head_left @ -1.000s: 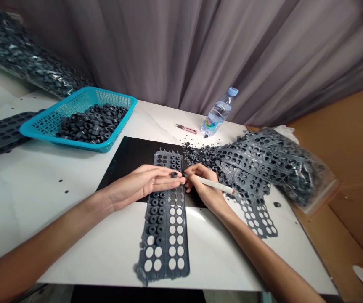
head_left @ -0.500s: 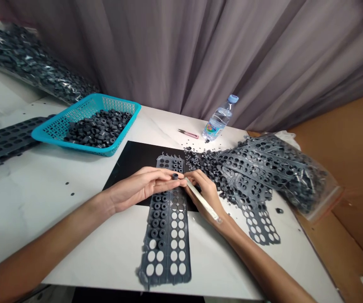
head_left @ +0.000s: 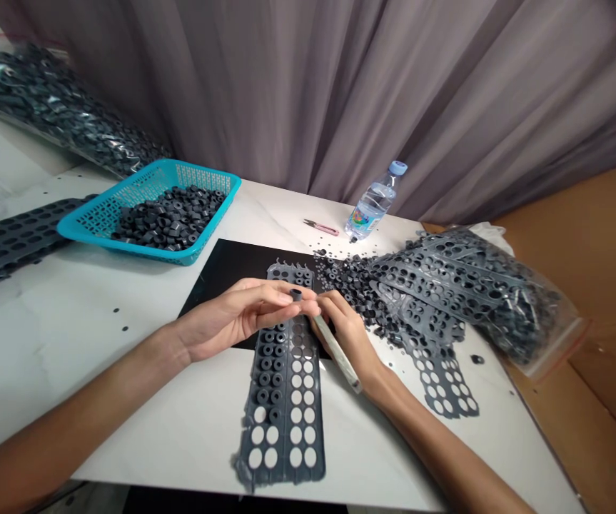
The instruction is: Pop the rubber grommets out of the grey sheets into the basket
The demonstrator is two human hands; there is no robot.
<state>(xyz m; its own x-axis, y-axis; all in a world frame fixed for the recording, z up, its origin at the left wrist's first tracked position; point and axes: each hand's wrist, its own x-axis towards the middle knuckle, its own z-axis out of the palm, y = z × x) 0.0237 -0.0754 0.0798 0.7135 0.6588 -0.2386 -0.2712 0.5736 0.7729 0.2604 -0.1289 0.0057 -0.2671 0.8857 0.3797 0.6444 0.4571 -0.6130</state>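
My left hand (head_left: 254, 308) pinches a small dark rubber ring (head_left: 296, 294) between thumb and fingers, above a long grey perforated sheet (head_left: 285, 428). Closed around a pale stick-like tool (head_left: 340, 357), my right hand (head_left: 342, 325) meets the left fingertips; the tool's front end is hidden at the fingers. Rings sit in the left columns of the sheet, while many of its near holes are open. The sheet's upper part lies on a black mat (head_left: 216, 271).
A blue basket (head_left: 125, 246) of rings stands back left, near a bag of rings (head_left: 72, 107) and stacked sheets (head_left: 13, 239). Pink-handled snips (head_left: 322, 227) and a bottle (head_left: 375, 203) lie beyond. Loose rings, used sheets (head_left: 441, 285) and another bag (head_left: 532, 321) cover the right.
The tool has turned slightly, its rear end shifting left and down. The ring in my left fingers has moved up a little. The view has shifted slightly.
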